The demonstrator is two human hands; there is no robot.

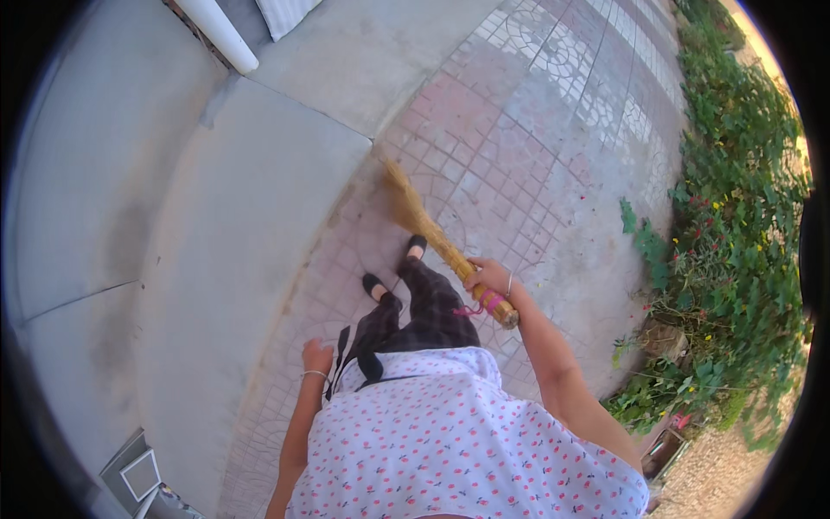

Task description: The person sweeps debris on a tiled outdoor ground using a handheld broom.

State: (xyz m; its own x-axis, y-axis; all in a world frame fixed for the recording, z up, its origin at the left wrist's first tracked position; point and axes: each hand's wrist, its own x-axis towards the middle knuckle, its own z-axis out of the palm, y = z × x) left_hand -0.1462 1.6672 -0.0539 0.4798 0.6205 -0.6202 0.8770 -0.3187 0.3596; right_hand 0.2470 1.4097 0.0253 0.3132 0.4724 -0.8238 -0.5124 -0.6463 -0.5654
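Observation:
My right hand (491, 277) grips the bound handle of a straw broom (444, 245). A pink band (491, 300) with a loose tie is wrapped near the butt end of the handle. The bristles fan out, blurred, over the patterned paving tiles (480, 188) just ahead of my feet, close to the edge of a concrete step (259, 188). At my left side hangs my left hand (318, 356), with no object seen in it; its fingers are partly curled and blurred. A black shoe (373, 283) and its pair stand on the tiles.
Leafy flowering plants (733, 246) border the paving on the right, with a stone-like block (664, 340) among them. A white pipe (224, 39) comes down at the upper left. Lower left, a white square frame (140, 474) stands on the concrete.

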